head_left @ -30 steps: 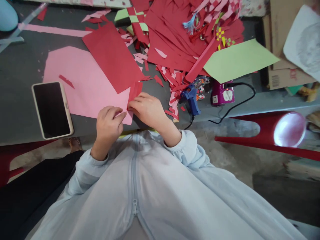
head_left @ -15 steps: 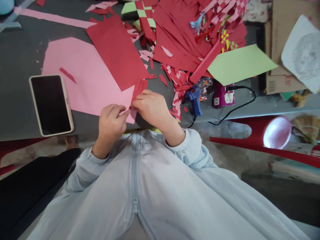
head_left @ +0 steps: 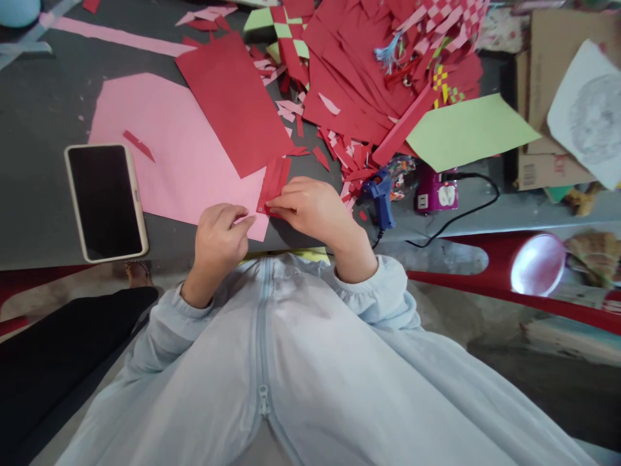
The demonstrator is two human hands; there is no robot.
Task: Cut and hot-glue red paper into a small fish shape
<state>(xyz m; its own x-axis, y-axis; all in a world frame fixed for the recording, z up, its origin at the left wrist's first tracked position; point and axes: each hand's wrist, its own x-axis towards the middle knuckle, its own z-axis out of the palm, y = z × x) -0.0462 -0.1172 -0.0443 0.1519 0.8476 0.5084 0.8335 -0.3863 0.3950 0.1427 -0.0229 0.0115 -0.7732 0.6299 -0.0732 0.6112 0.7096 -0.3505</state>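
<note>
A small folded red paper piece (head_left: 273, 183), with strip-like creases and a tiny round spot at its lower left corner, lies over the edge of a large pink paper sheet (head_left: 169, 142). My right hand (head_left: 313, 208) has its fingers pinched together at the lower right edge of this piece. My left hand (head_left: 222, 234) is just to the left, over the pink sheet's lower edge, apart from the red piece. Its thumb and forefinger are drawn together; what they hold, if anything, is too small to make out. A red paper sheet (head_left: 240, 103) lies above on the pink one.
A phone (head_left: 105, 202) lies at the left. Right of my hands are a blue glue gun (head_left: 381, 197), a purple power socket (head_left: 435, 191) with a black cable, and a green paper sheet (head_left: 473, 131). Red paper strips (head_left: 354, 71) and scraps are heaped behind; cardboard (head_left: 543, 155) lies far right.
My right hand has shifted right along the red paper piece, uncovering its lower left corner and the small spot. My left hand has drawn slightly apart from it. The whole view has shifted a little.
</note>
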